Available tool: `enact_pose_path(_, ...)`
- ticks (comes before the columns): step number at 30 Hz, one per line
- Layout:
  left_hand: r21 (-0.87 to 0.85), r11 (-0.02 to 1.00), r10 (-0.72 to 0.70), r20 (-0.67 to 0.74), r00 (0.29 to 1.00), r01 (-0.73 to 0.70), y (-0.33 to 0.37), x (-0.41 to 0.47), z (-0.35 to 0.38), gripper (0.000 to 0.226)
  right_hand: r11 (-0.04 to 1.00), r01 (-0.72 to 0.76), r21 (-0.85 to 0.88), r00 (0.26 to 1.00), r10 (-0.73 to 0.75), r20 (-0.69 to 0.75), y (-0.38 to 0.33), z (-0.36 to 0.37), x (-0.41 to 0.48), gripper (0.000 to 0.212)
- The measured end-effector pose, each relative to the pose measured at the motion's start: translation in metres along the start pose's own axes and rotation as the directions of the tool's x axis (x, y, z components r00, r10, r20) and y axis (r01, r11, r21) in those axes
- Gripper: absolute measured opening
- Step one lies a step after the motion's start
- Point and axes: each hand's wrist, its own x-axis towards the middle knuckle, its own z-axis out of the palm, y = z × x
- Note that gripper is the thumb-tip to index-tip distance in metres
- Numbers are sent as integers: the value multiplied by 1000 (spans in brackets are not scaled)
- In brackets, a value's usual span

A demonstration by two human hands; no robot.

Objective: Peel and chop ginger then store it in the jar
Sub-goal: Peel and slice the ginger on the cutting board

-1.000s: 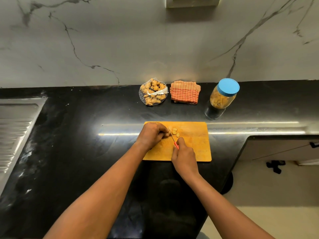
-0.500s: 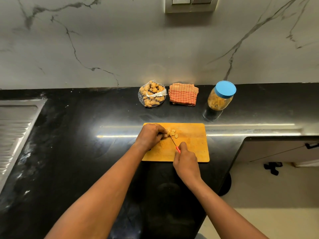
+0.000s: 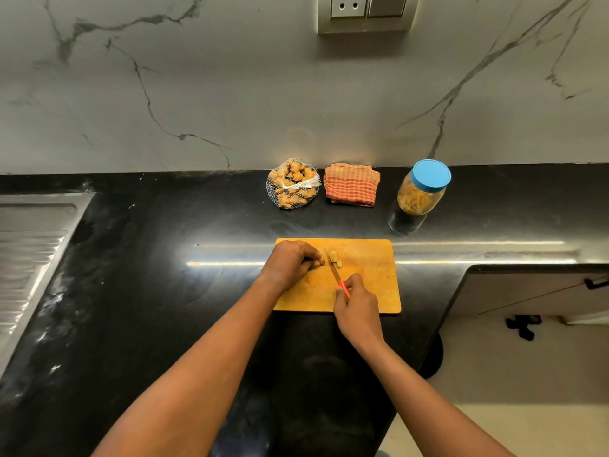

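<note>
Left hand (image 3: 288,263) pinches ginger (image 3: 333,257) (on the board (image 3: 369,282)); right hand (image 3: 357,308) grips the knife (image 3: 336,275).

Grey veined marble wall (image 3: 230,77) (socket plate (image 3: 365,11) up top), glossy black countertop (image 3: 148,291), steel drainboard (image 3: 29,252) left, pale floor (image 3: 527,374).

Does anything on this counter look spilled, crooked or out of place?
Nothing stands out. The cut ginger pieces lie on the cutting board, the jar is lidded, and the cloth lies folded beside the net bag.

Bare counter (image 3: 197,291) flanks the board (image 3: 369,285); jar (image 3: 421,189), cloth (image 3: 351,186), net bag (image 3: 291,184) line the wall.
</note>
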Motion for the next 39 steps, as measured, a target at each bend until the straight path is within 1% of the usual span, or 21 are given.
enact_pose_path(4, 2, 1000, -6, -4, 1000, 6, 0, 0, 0, 20, 981, -119, 153, 992, 114, 45, 1, -5, -1, 8)
enact_pose_path(6, 4, 1000, -10, -5, 1000, 10, 1, 0, 0, 20, 968, -150, 203, 988, 141, 61, 1, -6, 0, 10)
enact_pose_path(8, 5, 1000, -15, -2, 1000, 15, 1, 0, -1, 19, 968, -141, 208, 989, 130, 63, 2, -5, 0, 10)
enact_pose_path(12, 14, 1000, -19, 6, 1000, 19, 3, 0, -2, 19, 982, -72, 175, 997, 69, 27, 0, -1, 1, 10)
enact_pose_path(16, 15, 1000, -28, 14, 1000, 28, 4, 1, -2, 20, 946, -140, 292, 990, 131, 50, -1, 6, 5, 13)
enact_pose_path(17, 12, 999, -30, 14, 999, 30, 4, 1, -2, 19, 947, -133, 293, 991, 125, 47, -1, 6, 5, 13)
enact_pose_path(22, 4, 999, -34, 4, 999, 34, 3, 1, -1, 18, 993, 21, 113, 1000, -22, 2, 0, -2, 3, 8)
enact_pose_path(27, 9, 1000, -19, 1, 1000, 19, 4, 1, -1, 17, 981, 166, -96, 986, -167, -4, -5, -3, 2, 9)
enact_pose_path(29, 10, 1000, -12, -8, 1000, 12, 4, 0, -1, 18, 967, 191, -170, 981, -194, -5, -5, -3, 2, 13)
enact_pose_path(33, 6, 1000, -8, -29, 1000, 8, 4, -1, 0, 17, 944, 197, -264, 979, -205, -4, -3, 0, 2, 21)
enact_pose_path(39, 7, 1000, 23, -39, 999, -23, 3, 0, 0, 16, 931, 198, -307, 978, -208, 1, -2, 2, 2, 26)
